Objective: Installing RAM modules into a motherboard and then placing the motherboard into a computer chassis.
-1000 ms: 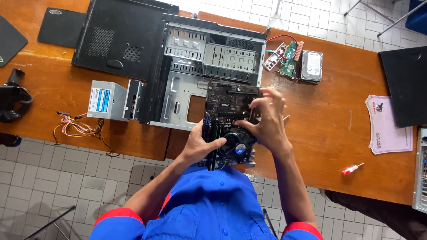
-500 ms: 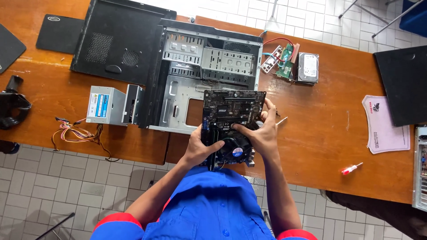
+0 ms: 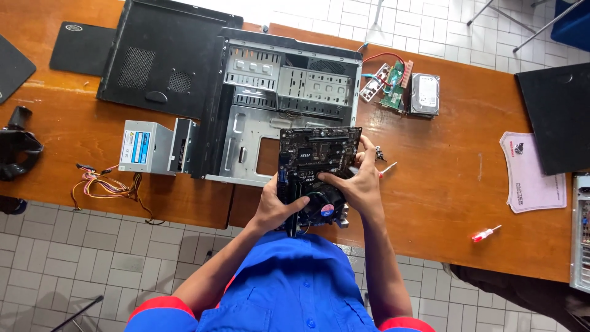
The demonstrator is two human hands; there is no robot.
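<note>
I hold a black motherboard (image 3: 316, 154) with a round cooler fan (image 3: 324, 206) over the near edge of an open, empty computer case (image 3: 258, 132) lying on its side. My left hand (image 3: 276, 206) grips the board's left near edge. My right hand (image 3: 359, 181) grips its right side, fingers over the fan area. The board's far half overlaps the case's metal tray.
On the wooden table (image 3: 455, 184): a silver power supply (image 3: 150, 147) with loose coloured wires (image 3: 101, 181) left of the case, the black side panel (image 3: 163, 58) behind, a hard drive (image 3: 425, 94) and small circuit cards (image 3: 393, 83) at the back right, a red-handled screwdriver (image 3: 485, 233), a paper sheet (image 3: 531, 172).
The motherboard has moved slightly forward toward the case. My right hand has shifted from the board's top down to its right side by the fan.
</note>
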